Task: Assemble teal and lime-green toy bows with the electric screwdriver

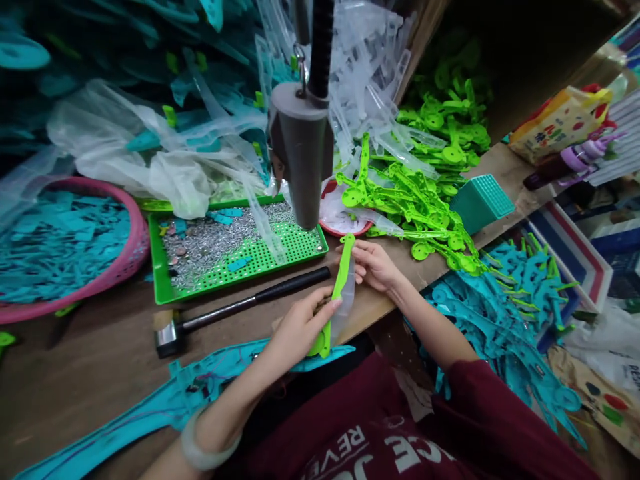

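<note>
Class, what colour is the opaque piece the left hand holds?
The opaque piece: lime green; head view.

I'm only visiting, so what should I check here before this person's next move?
1. Left hand secure on the lime-green plastic piece: ok, thumb and fingers close around its lower half.
2. Right hand gripping too: cannot tell; it is at the upper half, fingers partly hidden.
3. Mallet set down: ok, lying on the bench.
4. Space under the left forearm free: not ok, a long teal plastic part passes beneath.
5. Hanging grey tool switched off: cannot tell.
</note>
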Available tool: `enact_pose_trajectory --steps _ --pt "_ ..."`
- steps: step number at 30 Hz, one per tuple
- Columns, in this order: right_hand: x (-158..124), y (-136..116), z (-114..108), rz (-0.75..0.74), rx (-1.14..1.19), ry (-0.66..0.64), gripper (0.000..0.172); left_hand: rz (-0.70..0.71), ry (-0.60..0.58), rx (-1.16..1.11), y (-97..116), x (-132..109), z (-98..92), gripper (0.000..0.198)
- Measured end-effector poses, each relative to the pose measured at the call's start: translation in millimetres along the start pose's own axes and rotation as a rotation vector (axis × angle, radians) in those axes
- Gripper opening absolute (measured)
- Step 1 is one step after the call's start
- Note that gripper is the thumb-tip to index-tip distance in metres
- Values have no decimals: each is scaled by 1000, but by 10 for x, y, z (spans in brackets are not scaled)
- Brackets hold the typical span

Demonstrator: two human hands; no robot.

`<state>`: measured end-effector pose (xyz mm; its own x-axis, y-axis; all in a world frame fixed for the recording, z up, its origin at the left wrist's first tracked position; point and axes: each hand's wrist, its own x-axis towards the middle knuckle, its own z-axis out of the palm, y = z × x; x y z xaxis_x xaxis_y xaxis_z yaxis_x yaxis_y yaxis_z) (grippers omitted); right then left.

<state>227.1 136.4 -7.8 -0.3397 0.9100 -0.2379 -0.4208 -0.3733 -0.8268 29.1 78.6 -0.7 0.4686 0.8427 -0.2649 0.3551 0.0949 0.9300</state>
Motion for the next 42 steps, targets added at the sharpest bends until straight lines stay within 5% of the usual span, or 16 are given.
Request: enact_pose_trajectory --steps 9,15,19,29,42 --pt "-7 11 18 -67 -202 131 40 -43 30 84 50 0 26 50" --pt "1 17 77 -99 -220 226 41 -85 -59 106 95 23 3 50" --pt "-32 -8 105 -49 -199 194 39 -150 -11 207 148 15 17 50" --pt "-123 55 91 -190 -386 328 40 43 -133 213 -11 -92 -110 36" --pt "-127 68 95 -241 -428 381 35 35 -96 237 -21 -54 -96 33"
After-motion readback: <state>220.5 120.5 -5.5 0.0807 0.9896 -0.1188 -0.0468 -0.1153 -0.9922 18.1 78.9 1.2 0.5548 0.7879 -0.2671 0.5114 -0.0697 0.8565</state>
